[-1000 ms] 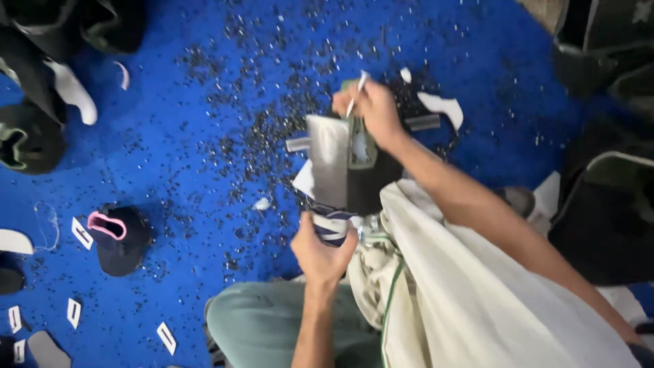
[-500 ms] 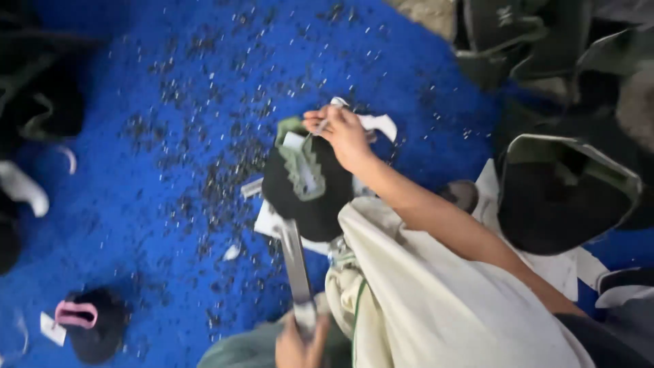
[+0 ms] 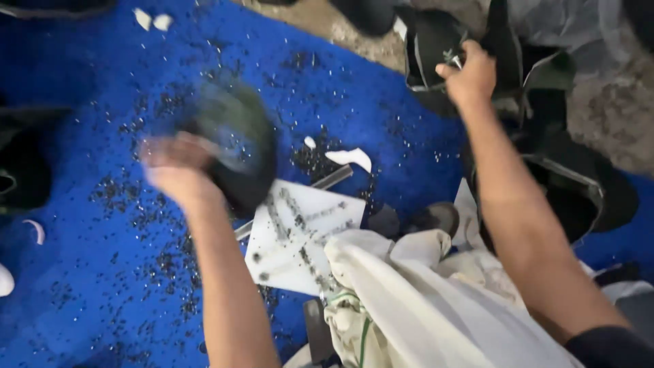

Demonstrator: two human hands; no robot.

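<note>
Left hand (image 3: 174,167), blurred, grips dark cap (image 3: 235,146) just left of white card (image 3: 300,235). Right hand (image 3: 470,75) closed on small tool above. Cap looks light, soft; hold by rim.

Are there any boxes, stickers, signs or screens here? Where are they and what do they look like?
No boxes, signs or screens show.
White card: lies flat on the blue mat, between the two arms; four-sided, sprinkled with dark specks.
Small white scraps: top left on the mat; too small to tell if they are labels.
Left hand: blurred, holds a dark cap-like piece.
Right hand: grips a dark piece at the top.
</note>
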